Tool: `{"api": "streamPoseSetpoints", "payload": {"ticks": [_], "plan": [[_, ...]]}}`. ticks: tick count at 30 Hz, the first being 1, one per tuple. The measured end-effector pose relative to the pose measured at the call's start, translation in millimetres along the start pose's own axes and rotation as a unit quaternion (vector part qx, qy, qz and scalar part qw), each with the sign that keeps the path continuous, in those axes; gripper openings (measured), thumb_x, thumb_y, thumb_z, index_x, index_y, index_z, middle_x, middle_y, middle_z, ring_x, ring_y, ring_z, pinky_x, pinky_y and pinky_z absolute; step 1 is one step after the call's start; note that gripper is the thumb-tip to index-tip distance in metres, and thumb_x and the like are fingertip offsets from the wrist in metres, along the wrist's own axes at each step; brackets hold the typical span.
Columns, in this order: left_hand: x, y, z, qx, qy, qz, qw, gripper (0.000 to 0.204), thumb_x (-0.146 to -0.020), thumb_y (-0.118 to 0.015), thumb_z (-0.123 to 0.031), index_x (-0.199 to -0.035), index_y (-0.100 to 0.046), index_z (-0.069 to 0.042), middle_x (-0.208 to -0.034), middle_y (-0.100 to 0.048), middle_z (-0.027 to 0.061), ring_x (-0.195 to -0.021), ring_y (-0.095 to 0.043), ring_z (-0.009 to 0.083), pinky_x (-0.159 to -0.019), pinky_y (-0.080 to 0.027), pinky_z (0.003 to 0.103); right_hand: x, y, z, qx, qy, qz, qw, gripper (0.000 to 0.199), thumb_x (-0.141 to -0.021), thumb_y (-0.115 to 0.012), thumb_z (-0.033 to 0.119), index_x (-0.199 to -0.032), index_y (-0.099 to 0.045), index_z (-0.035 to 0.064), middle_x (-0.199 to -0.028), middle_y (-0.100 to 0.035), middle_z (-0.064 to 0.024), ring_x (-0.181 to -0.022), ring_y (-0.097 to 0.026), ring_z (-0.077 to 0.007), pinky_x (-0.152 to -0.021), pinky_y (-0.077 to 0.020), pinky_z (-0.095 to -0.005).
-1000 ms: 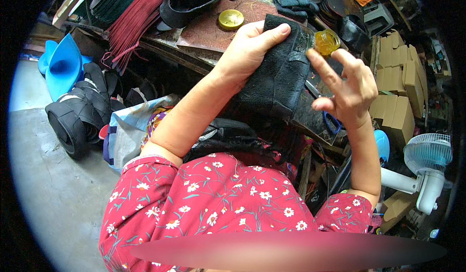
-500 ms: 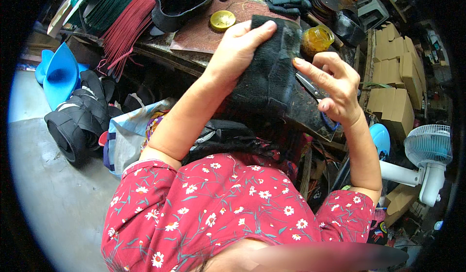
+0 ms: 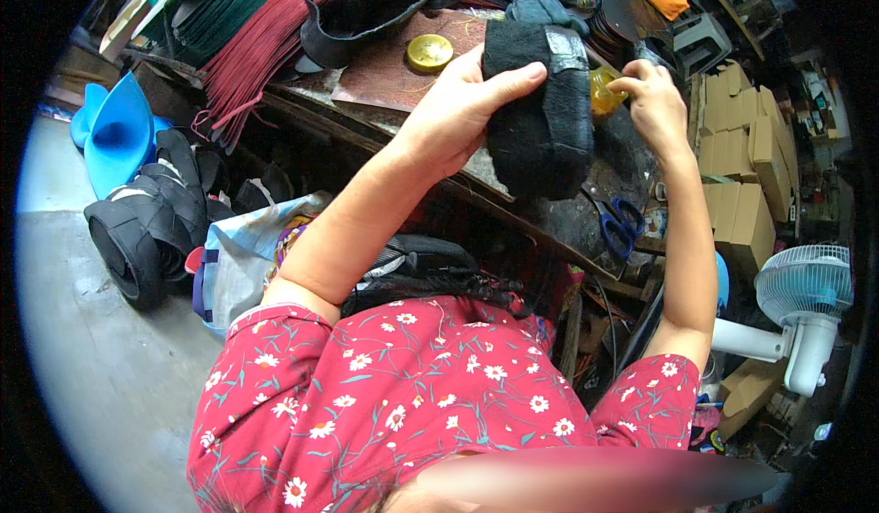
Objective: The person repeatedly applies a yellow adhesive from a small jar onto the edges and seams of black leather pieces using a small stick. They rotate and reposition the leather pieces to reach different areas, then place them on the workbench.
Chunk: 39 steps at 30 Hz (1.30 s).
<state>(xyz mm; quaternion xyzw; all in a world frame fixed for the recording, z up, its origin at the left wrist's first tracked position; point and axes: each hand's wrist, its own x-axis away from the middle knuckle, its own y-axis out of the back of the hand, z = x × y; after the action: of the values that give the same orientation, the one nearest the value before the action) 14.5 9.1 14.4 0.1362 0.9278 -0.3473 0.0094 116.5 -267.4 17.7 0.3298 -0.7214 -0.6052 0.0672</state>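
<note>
the left hand [image 3: 462,110] grips a curved, black, fuzzy fabric piece [image 3: 531,138], thumb pressed on its face, the other fingers largely hidden behind; the piece is held up above the dark worktable [image 3: 632,161], a shiny grey patch [image 3: 566,44] at its upper end. the right hand [image 3: 657,106] has its fingers bent and close together at a small, clear jar with yellow contents [image 3: 604,97]; whether they pinch anything cannot be told. a round, yellow lid [image 3: 429,53] lies on a flat, reddish-brown sheet [image 3: 375,87]. blue-handled metal scissors [image 3: 620,229] rest nearer the body.
</note>
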Motion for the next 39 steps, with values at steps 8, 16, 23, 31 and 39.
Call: {"api": "streamPoseSetpoints", "payload": {"ticks": [8, 16, 23, 31, 39], "plan": [[-4, 3, -3, -0.048, -0.027, -0.054, 0.997, 0.022, -0.092, -0.064, -0.013, -0.109, -0.064, 0.001, -0.097, -0.069, 0.0064, -0.084, -0.067, 0.0131, -0.077, -0.056, 0.029, 22, 34, 4, -0.099, -0.043, 0.016, 0.994, 0.039, -0.086, -0.051, -0.002, -0.112, -0.071, 0.0178, -0.104, -0.063, -0.002, -0.096, -0.059, -0.0206, -0.084, -0.0486, -0.0315], [-5, -14, -4, -0.006, -0.034, -0.027, 0.999, 0.021, -0.093, -0.063, -0.014, -0.108, -0.065, 0.001, -0.097, -0.07, 0.0067, -0.083, -0.067, 0.0129, -0.076, -0.056, 0.028, 28, 92, 85, -0.639, -0.036, 0.057, 0.766, 0.065, -0.073, -0.05, -0.005, -0.137, -0.056, 0.0069, -0.101, -0.06, -0.0035, -0.091, -0.051, -0.0091, -0.085, -0.0402, -0.0199], [1, -14, -5, -0.012, -0.002, -0.048, 0.999, 0.023, -0.093, -0.063, -0.015, -0.109, -0.064, 0.001, -0.096, -0.07, 0.0071, -0.08, -0.068, 0.0134, -0.072, -0.057, 0.028, 24, 78, 96, -0.329, 0.023, -0.063, 0.942, 0.071, -0.075, -0.053, -0.006, -0.142, -0.051, 0.0157, -0.093, -0.058, -0.0069, -0.077, -0.057, -0.0154, -0.07, -0.0488, -0.0281], [-9, 3, -2, -0.011, -0.012, -0.084, 0.996, 0.026, -0.093, -0.062, -0.018, -0.113, -0.063, -0.001, -0.099, -0.069, 0.0082, -0.081, -0.069, 0.0157, -0.073, -0.057, 0.03, 33, 84, 104, -0.659, 0.063, 0.019, 0.749, 0.042, -0.085, -0.056, -0.002, -0.126, -0.064, 0.0032, -0.108, -0.058, -0.0068, -0.09, -0.054, -0.0114, -0.079, -0.0436, -0.0244], [1, -17, -3, 0.145, 0.027, -0.025, 0.989, 0.038, -0.096, -0.062, -0.036, -0.119, -0.062, -0.007, -0.113, -0.069, 0.0076, -0.098, -0.068, 0.0169, -0.087, -0.055, 0.033, 10, 93, 97, -0.6, -0.083, -0.109, 0.788, 0.023, -0.088, -0.067, -0.002, -0.111, -0.07, -0.0026, -0.1, -0.068, -0.0037, -0.089, -0.06, -0.0083, -0.078, -0.0458, -0.0195]]}}
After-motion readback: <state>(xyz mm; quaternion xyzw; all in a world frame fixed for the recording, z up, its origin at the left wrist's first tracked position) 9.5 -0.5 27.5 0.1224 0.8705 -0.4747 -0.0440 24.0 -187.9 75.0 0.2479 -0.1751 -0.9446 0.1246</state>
